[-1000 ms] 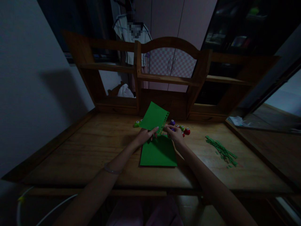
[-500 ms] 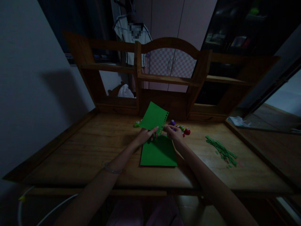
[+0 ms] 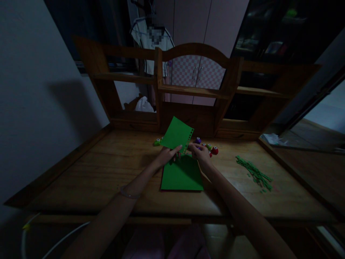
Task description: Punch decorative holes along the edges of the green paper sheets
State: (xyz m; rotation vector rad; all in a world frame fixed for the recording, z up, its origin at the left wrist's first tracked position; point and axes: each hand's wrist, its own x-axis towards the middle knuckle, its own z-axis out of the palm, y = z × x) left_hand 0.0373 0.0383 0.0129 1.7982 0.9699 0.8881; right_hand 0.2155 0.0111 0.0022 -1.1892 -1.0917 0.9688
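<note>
A green sheet (image 3: 177,133) with a row of punched holes along its right edge is held up above the desk. My left hand (image 3: 170,155) pinches its lower edge, thumb on top. At the holed edge, my right hand (image 3: 198,151) has its fingers closed; what they grip is too small to make out. Below both hands lies a green sheet or stack (image 3: 182,174) with a dark lower edge, flat on the desk.
Small purple (image 3: 198,140), red (image 3: 215,150) and green (image 3: 157,142) eyed figures stand behind my hands. A pile of thin green strips (image 3: 254,172) lies on the wooden desk (image 3: 107,172) at the right. A wooden shelf unit (image 3: 194,91) rises along the back.
</note>
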